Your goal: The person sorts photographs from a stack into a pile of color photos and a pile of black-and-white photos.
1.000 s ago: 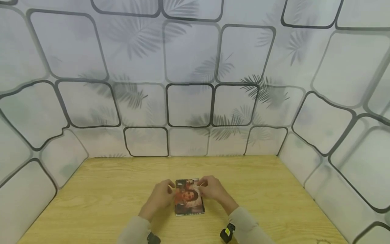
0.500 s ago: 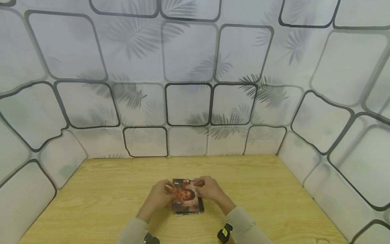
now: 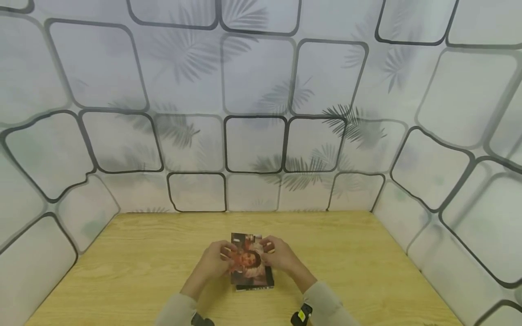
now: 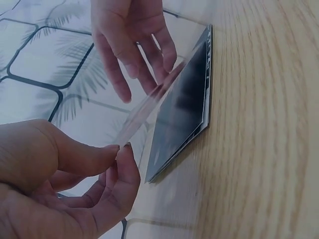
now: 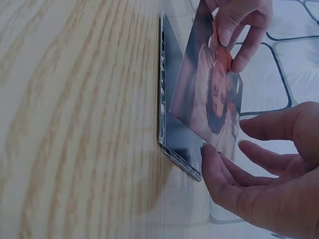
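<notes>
A glossy photo print (image 3: 248, 271) with a portrait on it is raised at a tilt over a thin stack of prints (image 4: 182, 99) on the table. My left hand (image 3: 214, 260) pinches the print's left edge between thumb and index finger, seen closely in the left wrist view. At the opposite edge is my right hand (image 3: 281, 257), its thumb and fingers spread apart. In the right wrist view, a fingertip (image 5: 208, 149) of that hand meets the print's edge from below. The stack's dark top face shows beneath the lifted print.
The pale wood-grain table (image 3: 163, 253) extends around the stack. White walls (image 3: 253, 140) patterned with dark rounded outlines and leaves enclose its back and sides. Dark devices are strapped at both wrists, such as the right wrist device (image 3: 302, 314).
The top print has moved up and slightly left off the stack with my left hand, uncovering a dark strip at the lower right. Both hands have shifted slightly left.
</notes>
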